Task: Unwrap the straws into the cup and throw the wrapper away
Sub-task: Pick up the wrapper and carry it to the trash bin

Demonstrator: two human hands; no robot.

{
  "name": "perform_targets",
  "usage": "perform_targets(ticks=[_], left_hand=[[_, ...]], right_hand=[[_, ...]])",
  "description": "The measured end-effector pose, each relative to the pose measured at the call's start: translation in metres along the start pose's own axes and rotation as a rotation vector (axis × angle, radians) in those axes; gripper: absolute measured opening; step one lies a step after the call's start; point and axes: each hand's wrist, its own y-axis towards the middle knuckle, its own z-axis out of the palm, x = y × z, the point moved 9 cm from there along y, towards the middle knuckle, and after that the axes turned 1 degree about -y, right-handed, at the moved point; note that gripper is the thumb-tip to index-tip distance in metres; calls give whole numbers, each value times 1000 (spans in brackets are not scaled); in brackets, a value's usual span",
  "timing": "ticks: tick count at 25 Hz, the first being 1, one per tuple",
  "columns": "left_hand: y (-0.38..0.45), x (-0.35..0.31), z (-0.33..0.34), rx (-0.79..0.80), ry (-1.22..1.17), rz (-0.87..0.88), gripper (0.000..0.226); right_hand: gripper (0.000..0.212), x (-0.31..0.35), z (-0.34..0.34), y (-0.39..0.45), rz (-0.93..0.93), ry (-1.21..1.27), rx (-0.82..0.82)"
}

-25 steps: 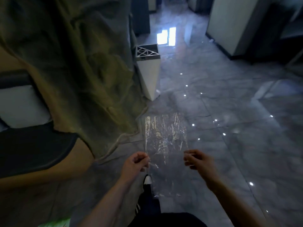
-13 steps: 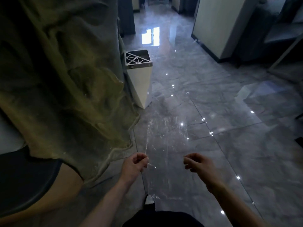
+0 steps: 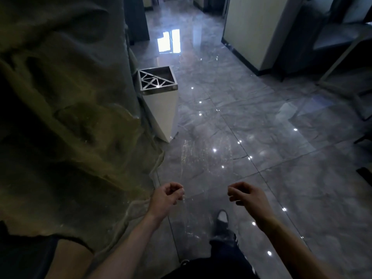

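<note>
Clear wrapper (image 3: 203, 168) stretched out ahead of both hands, above the floor (image 3: 271, 158).

Near edge pinched by left hand (image 3: 166, 197) between thumb and curled fingers; right hand (image 3: 248, 195) curled at the opposite corner, seemingly pinching too, though film there too faint to confirm. Far end of wrapper reaching toward the base of the white bin (image 3: 161, 105), just short of it. Bin top open behind a metal lattice; contents not discernible. Both forearms extended forward, level, well apart.
</note>
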Motion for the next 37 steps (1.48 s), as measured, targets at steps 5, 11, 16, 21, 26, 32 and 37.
perform_targets(ticks=[5,11,16,21,26,32,37], left_hand=[[76,-32,28,-3,22,24,17],[174,-88,84,-25,63,42,17],[243,-136,127,-17,118,64,17],[290,-162,138,-42,128,56,15],[346,-182,143,-45,113,23,6],[446,-218,121,-20,160,38,8],[532,-249,91,1,173,53,10]], right_hand=[[7,22,-26,79,2,9,17],[5,62,-89,183,-18,43,5],[6,87,-138,260,1,49,17],[7,102,-149,321,20,19,65],[5,119,-148,385,31,46,34],[5,166,-130,478,22,46,7],[6,211,-104,553,39,37,4]])
